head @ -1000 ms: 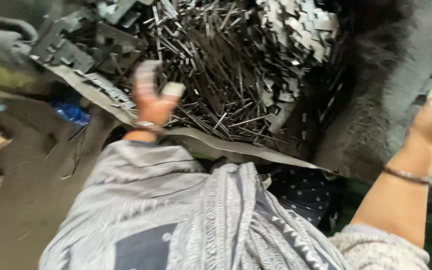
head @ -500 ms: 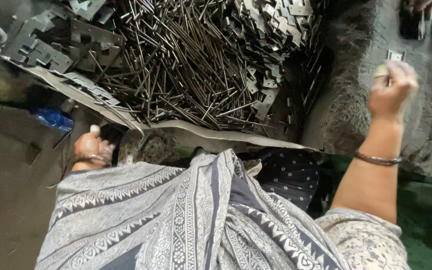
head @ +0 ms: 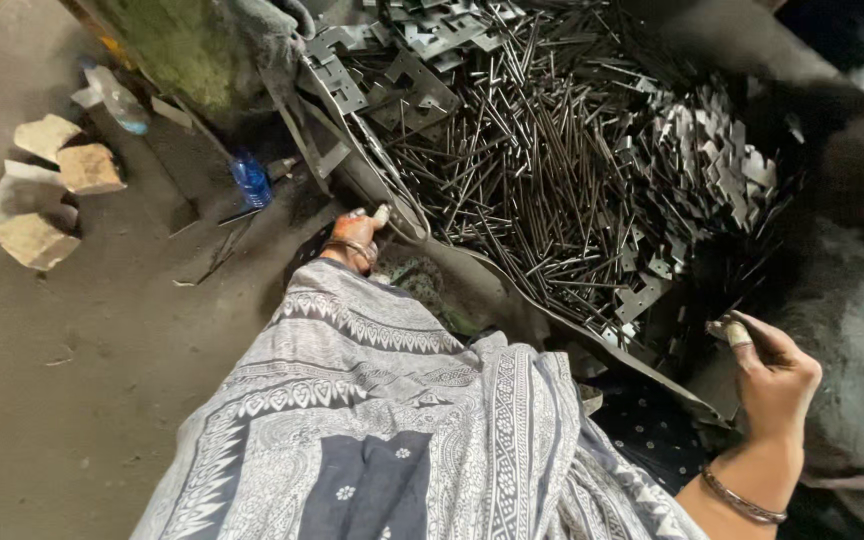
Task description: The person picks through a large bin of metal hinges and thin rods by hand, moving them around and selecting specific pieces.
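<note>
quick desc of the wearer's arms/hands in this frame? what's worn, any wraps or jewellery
Bare forearms, no sleeves showing near the wrists. The right hand has a thin metal bangle at the wrist and a pale wrap on one of its fingers. The left hand also has a bangle at the wrist and a pale fingertip wrap. A grey-white patterned cloth drapes the body.
</note>
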